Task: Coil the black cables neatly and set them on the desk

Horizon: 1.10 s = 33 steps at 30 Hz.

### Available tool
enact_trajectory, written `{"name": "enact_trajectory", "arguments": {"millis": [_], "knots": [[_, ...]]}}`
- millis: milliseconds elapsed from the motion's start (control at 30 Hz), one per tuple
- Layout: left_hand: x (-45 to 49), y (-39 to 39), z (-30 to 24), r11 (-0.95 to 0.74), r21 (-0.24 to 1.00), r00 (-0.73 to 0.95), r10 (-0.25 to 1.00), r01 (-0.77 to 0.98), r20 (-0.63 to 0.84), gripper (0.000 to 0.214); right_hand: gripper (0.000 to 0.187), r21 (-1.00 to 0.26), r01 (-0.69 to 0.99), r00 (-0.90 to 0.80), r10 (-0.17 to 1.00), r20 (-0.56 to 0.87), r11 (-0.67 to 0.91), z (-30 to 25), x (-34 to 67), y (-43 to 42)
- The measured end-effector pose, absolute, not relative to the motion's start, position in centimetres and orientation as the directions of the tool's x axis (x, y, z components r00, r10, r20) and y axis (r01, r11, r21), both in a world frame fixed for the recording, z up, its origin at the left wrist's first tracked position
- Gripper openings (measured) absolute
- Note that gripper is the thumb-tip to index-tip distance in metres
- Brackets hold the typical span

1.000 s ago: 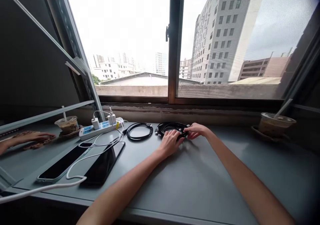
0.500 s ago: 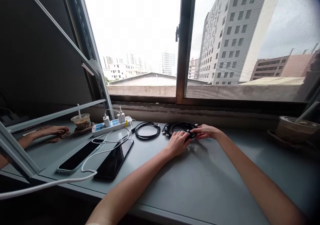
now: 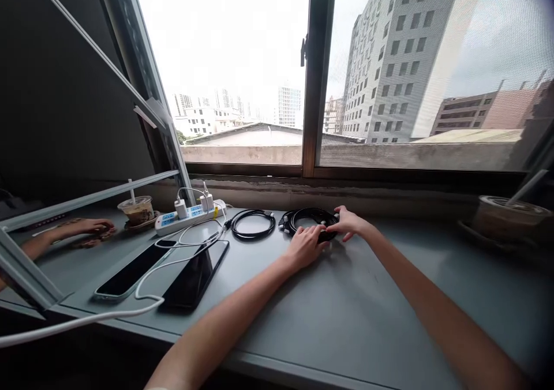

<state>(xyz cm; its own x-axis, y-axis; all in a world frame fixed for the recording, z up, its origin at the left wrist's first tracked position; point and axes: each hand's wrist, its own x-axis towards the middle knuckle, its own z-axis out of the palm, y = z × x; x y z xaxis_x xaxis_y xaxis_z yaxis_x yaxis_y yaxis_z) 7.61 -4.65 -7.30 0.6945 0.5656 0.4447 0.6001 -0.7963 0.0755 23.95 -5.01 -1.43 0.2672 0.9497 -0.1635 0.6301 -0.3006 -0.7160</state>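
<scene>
A coil of black cables with pale plug ends lies on the grey desk close to the window wall. My left hand is closed over the near side of the coil, with its fingers bent onto the cables and the thumb at the right. At the coil's right edge is my right hand, its index finger and thumb spread apart around the edge. My hands hide part of the coil's near right side. To the left, a separate black cable lies in a single neat loop, apart from both hands.
Two dark-screened phones lie at the left, crossed by a white charging cable. Behind them is a white power strip with chargers. Drink cups stand right and far left. A metal frame rises at the left.
The fingers of my right hand have spread apart at the coil's edge, where they were closer together. My left hand stays on the coil. The view has shifted slightly.
</scene>
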Motion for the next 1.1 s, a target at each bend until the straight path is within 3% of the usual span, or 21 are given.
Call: {"name": "enact_trajectory", "arguments": {"millis": [167,300,633,1100], "knots": [[7.6,-4.5,-7.5,-0.750,0.095,0.633,0.613,0.655,0.472,0.041,0.053,-0.426,0.847,0.360,0.932,0.025,-0.316,-0.1,22.4,-5.7],[7.7,-4.4,-7.6,-0.741,0.078,0.632,0.617,0.666,0.468,0.039,0.023,-0.257,0.911,0.349,0.935,0.061,-0.324,0.4,21.2,-6.1],[7.7,-4.5,-7.7,-0.734,0.055,0.637,0.622,0.677,0.455,0.041,0.024,-0.111,0.934,0.351,0.932,0.092,-0.341,-1.2,20.2,-5.7],[7.7,-4.2,-7.6,-0.710,0.064,0.618,0.650,0.701,0.442,0.034,0.026,-0.186,0.937,0.317,0.944,0.088,-0.297,-0.1,21.1,-6.0]]}}
